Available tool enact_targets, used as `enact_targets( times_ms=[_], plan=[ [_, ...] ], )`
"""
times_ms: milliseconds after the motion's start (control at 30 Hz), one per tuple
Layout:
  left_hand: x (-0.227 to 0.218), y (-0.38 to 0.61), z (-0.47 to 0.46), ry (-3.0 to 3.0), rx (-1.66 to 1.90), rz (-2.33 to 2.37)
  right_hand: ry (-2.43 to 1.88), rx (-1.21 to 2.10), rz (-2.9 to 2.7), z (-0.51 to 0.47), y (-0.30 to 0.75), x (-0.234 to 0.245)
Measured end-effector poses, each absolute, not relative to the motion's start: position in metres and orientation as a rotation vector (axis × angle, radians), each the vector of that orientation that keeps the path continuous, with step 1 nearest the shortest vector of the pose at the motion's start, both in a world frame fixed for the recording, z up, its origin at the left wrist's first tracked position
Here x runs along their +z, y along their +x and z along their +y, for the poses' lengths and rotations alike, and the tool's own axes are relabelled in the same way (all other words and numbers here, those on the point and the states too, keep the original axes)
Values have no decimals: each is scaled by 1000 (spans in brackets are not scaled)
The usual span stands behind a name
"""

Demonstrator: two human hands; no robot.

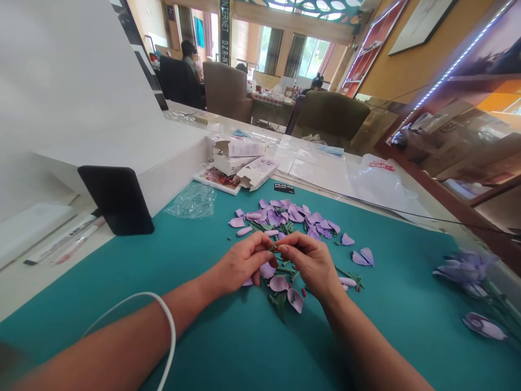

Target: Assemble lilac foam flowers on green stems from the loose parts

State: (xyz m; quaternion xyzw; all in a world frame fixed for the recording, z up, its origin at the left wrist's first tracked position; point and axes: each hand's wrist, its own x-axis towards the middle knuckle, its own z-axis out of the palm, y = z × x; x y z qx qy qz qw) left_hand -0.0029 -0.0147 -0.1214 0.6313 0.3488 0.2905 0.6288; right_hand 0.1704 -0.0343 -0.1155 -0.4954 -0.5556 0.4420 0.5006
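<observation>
My left hand (pixel 242 263) and my right hand (pixel 307 263) meet above the middle of a teal cutting mat (pixel 391 331). Their fingertips pinch a thin green stem piece (pixel 275 248) with a red speck, partly hidden by my fingers. Lilac foam petals (pixel 285 217) lie heaped just beyond my hands, and several more lie scattered below them among green stems (pixel 285 270). To the right on the mat rest an assembled purple foam flower (pixel 466 269) and a loose lilac bud (pixel 484 326).
A white cable (pixel 171 326) loops over my left forearm. A black tablet (pixel 118 201) stands at the mat's left, near a white box (pixel 163 157). Small cardboard boxes (pixel 240 157) and clear plastic wrap (pixel 191 200) sit beyond the mat. Seated people work farther back.
</observation>
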Motion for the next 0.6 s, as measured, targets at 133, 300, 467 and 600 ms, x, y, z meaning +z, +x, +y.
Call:
enact_targets(
  times_ms=[133,300,467,600],
  plan=[
    [-120,-3,-16,1471,669,814,-1195,1089,-1318,-34,168,-117],
    [-124,-3,-15,1507,668,804,-1231,1026,-1353,-34,168,-119],
    [-126,-3,-16,1497,671,795,-1245,939,-1440,-35,168,-121],
    [-124,-3,-16,1497,668,801,-1231,861,-1499,-34,168,-123]
  ],
)
